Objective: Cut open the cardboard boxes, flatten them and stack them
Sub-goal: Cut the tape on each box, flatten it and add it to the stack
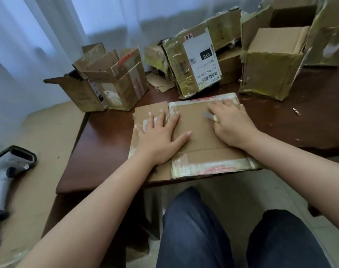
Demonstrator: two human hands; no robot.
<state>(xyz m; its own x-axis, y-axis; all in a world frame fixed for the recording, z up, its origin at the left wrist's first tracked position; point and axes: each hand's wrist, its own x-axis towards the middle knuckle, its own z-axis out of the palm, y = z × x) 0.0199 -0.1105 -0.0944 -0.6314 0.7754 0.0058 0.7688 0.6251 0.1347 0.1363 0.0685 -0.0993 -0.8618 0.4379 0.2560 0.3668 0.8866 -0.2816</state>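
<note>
One box is down: a flattened cardboard box lies on the near edge of the dark wooden table, its taped flaps spread out left and toward me, red-printed tape along the near and far borders. I cannot tell whether other flattened sheets lie under it, so the stack, if begun, is one sheet as far as I can see. Left to do, by my judgement, is most of the job. Standing along the far side of the table are an opened brown box with loose flaps at far left, a tape-wrapped box with a white shipping label leaning in the middle, a tape-wrapped box with its top open at right, and a larger open carton behind that; smaller crushed pieces sit between them. None of these is flat yet. Hands: my left hand lies palm down on the left part of the sheet, fingers straight and spread, pressing over the crease where a side flap joins; it holds nothing. My right hand rests on the right part of the sheet, fingers extending toward the far edge, with a small grey blade-like cutter showing at the thumb side. It seems pinned under the thumb, though the exact hold is unclear. Both forearms reach forward over my knees. Off the table at left, a grey handheld device lies on the floor.
</note>
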